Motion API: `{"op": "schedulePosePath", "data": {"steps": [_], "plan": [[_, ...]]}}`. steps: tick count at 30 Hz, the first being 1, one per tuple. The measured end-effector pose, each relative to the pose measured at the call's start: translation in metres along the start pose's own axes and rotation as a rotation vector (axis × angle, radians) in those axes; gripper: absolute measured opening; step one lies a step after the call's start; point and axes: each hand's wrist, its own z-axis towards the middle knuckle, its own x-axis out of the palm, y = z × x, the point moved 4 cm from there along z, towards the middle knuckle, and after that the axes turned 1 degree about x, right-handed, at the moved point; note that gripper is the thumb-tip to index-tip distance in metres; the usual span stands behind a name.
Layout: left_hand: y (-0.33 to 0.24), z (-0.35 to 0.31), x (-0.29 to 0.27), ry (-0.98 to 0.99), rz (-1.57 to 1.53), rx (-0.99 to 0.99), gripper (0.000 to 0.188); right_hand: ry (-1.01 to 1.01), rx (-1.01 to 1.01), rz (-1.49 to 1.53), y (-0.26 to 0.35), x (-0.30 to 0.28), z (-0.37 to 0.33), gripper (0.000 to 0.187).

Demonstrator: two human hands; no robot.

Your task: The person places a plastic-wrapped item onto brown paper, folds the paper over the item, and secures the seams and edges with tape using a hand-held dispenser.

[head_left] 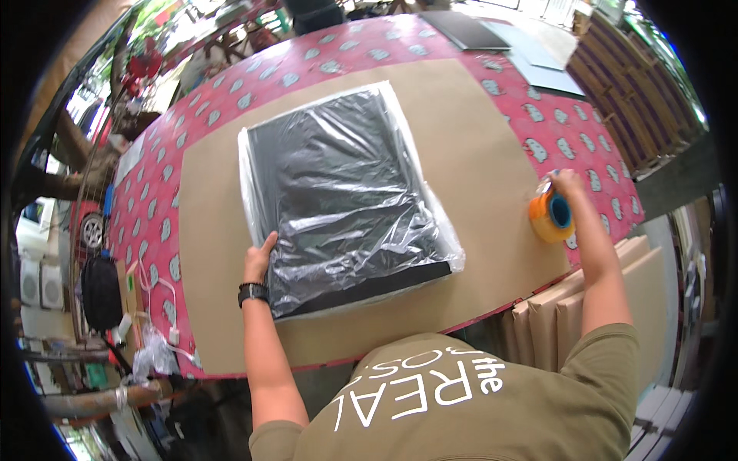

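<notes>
A flat black rectangular panel (pixel 338 184), wrapped in clear plastic, lies on a large sheet of brown kraft paper (pixel 477 154). My left hand (pixel 260 260) grips its near left edge, thumb on top and the other fingers mostly hidden at the side. Off to the right, my right hand (pixel 567 184) is closed on a tape dispenser (pixel 547 187) with a wide orange-yellow roll of tape (pixel 544 223) around a blue core. The tape is by the paper's right edge, apart from the panel.
A pink patterned cloth (pixel 407 34) covers the table. Dark and grey boards (pixel 530 61) lie at its far right. Brown-wrapped flat packages (pixel 569 307) lean against the near right edge. At the left edge are a white cord (pixel 171 296) and crumpled clear plastic (pixel 154 353).
</notes>
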Motion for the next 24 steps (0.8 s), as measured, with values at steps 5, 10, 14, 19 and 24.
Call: {"op": "schedulePosePath", "data": {"steps": [5,10,14,19,24], "plan": [[-0.022,-0.014,0.002,0.049,0.01,-0.046,0.085,-0.052,0.039,-0.068,-0.005,-0.005,0.042,0.049],[0.0,-0.019,-0.008,-0.023,0.086,-0.1,0.082,-0.086,-0.581,-0.32,0.094,0.006,-0.044,0.04],[-0.019,-0.023,0.008,0.025,-0.005,-0.08,0.078,0.091,-0.56,-0.429,0.04,0.021,-0.029,0.039],[0.019,-0.007,0.0,-0.021,-0.03,-0.117,0.079,-0.137,-0.313,-0.057,0.012,0.055,0.035,0.04],[-0.016,-0.031,0.004,-0.026,0.036,-0.134,0.081,0.366,0.053,0.904,0.027,0.061,0.047,0.036]]}}
